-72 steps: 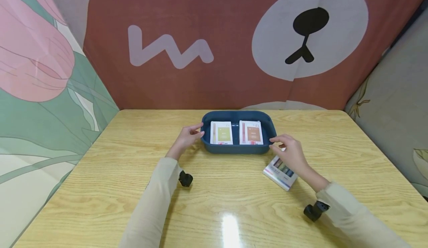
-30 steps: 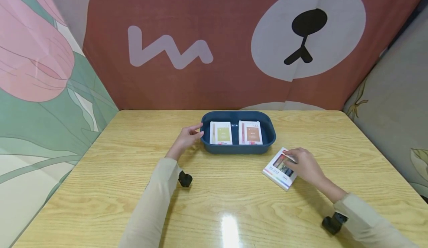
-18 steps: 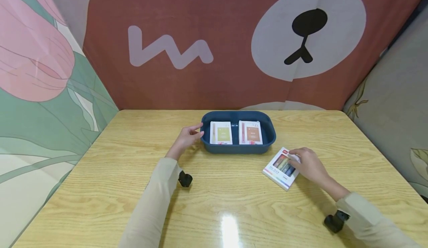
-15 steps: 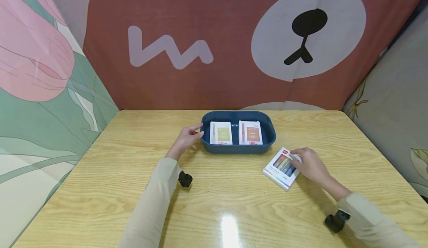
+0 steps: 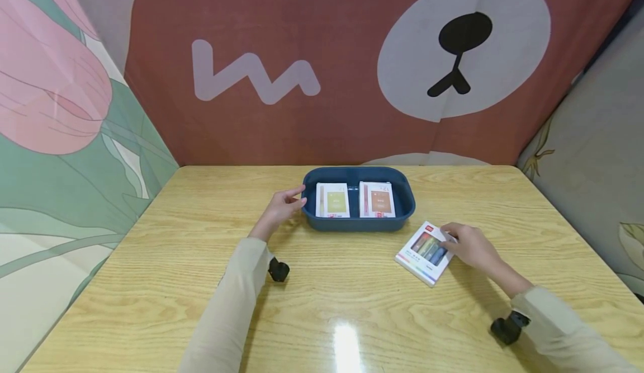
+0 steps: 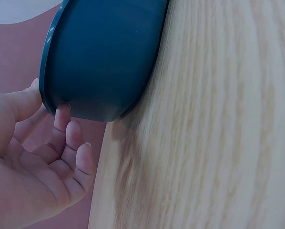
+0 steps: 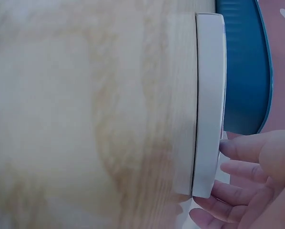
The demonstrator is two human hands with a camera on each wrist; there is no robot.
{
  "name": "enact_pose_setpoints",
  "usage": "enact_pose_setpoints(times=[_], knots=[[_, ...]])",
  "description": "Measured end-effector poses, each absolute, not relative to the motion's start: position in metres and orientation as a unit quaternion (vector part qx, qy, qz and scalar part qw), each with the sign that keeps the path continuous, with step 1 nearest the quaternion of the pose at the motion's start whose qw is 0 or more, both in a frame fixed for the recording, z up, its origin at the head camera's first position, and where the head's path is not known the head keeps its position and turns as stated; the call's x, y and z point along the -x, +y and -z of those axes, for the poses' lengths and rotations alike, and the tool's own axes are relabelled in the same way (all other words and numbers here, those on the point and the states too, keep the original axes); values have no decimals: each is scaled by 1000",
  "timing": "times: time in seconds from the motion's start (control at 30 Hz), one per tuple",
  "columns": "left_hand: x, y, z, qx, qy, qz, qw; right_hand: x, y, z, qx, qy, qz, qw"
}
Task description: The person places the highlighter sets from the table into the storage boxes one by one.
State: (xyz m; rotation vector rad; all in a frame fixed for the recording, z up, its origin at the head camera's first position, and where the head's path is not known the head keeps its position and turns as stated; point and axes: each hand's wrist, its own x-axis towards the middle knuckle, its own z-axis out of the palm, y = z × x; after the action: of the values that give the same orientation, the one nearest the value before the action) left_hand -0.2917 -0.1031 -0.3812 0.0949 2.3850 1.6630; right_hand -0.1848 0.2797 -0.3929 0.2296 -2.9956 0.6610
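Note:
A dark blue two-section tray point(image 5: 358, 225) stands near the back of the table. One flat white box with a green panel point(image 5: 332, 199) lies in its left section, and one with an orange-brown panel point(image 5: 377, 199) in its right. My left hand point(image 5: 276, 208) holds the tray's left end between thumb and fingers; its other fingers curl loosely in the left wrist view. To the tray's front right, a white crayon box point(image 5: 415, 261) lies askew, coloured sticks showing through its window. My right hand point(image 5: 473, 244) pinches its right edge, thumb on the top face, fingers at the far side.
The wooden table point(image 5: 201, 283) meets a reddish-brown printed cloth point(image 5: 261, 132) at its back edge. Patterned cloths hang at left and right. A black wrist camera point(image 5: 279, 270) sits on the left sleeve, another wrist camera point(image 5: 508, 328) on the right.
My right hand has left the tray's right end, come down to the crayon box and drawn back towards its right edge. The left hand, tray and boxes have stayed put.

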Motion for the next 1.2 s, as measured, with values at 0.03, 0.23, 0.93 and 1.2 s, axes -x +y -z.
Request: enact_pose_setpoints(times=[0.03,0.23,0.93,1.2], knots=[[292,-103,381,-32,815,-567,116,185,280,393,-74,-973,-215,31],[292,-103,381,-32,815,-567,115,187,282,391,-72,-973,-219,20],[293,-103,384,-45,811,-574,105,191,285,392,-74,-972,-223,-29],[292,-103,384,-44,812,-572,105,190,283,384,-56,-962,-265,-29]])
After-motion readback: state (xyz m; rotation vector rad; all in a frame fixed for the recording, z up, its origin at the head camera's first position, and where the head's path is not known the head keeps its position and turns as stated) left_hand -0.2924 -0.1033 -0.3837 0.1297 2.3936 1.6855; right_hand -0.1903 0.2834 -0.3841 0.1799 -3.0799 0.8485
